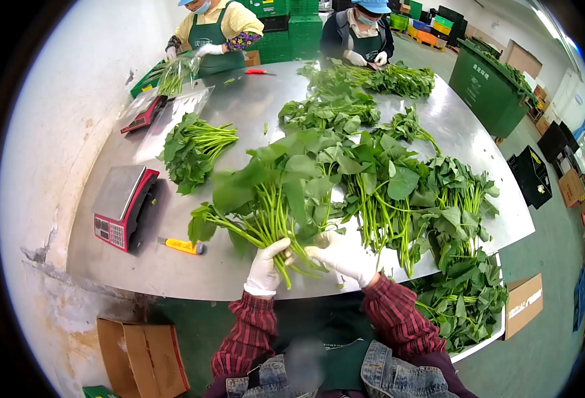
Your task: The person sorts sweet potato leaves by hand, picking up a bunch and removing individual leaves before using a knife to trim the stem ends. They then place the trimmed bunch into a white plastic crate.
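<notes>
My left hand (266, 266), in a white glove, is closed around the lower stems of a bunch of leafy greens (272, 205). The leaves fan upward and away from me above the table, slightly blurred. My right hand (345, 257), also gloved, is at the right side of the same bunch, with thumb and fingers pinched on stems at its edge; the fingertips are partly hidden. Just right of it lie more loose leafy greens (385, 212), stems toward me. A yellow-handled knife (183, 246) rests on the metal table (232, 282) to the left of my hands.
A red digital scale (123, 202) stands at left, with another scale (145, 114) beyond it. A separate bunch of greens (196, 149) lies nearby. Two co-workers (216, 33) handle greens across the table. A white crate (501, 312) of greens is at my right, cardboard boxes (143, 358) below left.
</notes>
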The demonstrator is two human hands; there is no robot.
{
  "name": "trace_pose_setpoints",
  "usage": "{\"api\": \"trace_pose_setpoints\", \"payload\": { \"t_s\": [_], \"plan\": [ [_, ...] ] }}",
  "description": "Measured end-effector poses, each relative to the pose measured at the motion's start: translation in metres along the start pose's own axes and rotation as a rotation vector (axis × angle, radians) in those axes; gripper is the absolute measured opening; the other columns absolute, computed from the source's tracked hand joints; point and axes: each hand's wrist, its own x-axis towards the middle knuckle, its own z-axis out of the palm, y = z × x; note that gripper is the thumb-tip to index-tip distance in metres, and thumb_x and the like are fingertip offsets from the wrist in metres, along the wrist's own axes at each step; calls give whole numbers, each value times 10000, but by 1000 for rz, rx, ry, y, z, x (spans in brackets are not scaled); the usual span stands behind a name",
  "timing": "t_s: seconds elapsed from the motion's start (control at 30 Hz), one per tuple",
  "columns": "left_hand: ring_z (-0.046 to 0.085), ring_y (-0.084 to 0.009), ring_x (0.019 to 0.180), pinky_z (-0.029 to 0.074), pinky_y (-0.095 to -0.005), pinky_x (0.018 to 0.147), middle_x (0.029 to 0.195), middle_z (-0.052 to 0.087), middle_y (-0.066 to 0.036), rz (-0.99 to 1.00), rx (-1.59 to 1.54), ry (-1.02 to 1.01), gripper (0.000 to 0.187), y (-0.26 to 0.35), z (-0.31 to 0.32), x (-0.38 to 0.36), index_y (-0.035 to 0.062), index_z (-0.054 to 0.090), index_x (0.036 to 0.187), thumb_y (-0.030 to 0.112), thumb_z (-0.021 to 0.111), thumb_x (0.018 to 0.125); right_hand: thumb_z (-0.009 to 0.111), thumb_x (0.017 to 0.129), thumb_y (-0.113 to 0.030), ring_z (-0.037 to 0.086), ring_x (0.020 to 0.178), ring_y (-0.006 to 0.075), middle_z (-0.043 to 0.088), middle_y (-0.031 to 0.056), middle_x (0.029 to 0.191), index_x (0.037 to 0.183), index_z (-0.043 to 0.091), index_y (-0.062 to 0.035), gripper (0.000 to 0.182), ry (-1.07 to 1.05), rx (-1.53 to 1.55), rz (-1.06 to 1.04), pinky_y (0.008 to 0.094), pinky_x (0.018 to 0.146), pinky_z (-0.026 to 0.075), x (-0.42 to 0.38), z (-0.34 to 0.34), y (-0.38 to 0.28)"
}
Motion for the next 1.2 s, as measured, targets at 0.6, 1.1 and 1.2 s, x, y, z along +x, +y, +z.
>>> {"api": "trace_pose_setpoints", "payload": {
  "t_s": [0.6,1.1,1.2],
  "plan": [
    [491,-102,620,373,-225,549,769,566,-3,51,74,111,217,1,-21,18,59,578,979,257,577,891,565,894,-134,541,509,86,596,39,662,875,575,-23,113,350,473,-261,199,522,416,-34,25,-29],
    [495,-110,662,395,-250,528,817,572,-6,66,67,27,191,16,5,7,58,579,1008,167,621,858,549,743,-634,607,614,188,628,113,667,904,646,16,677,44,-76,-55,294,601,462,11,-23,-20],
    [506,-106,663,397,-246,527,831,578,0,18,83,-26,195,7,10,5,61,577,1014,162,624,854,642,780,-457,505,515,87,574,55,623,856,638,-9,455,38,246,-40,241,452,402,14,-8,-46]
  ]
}}
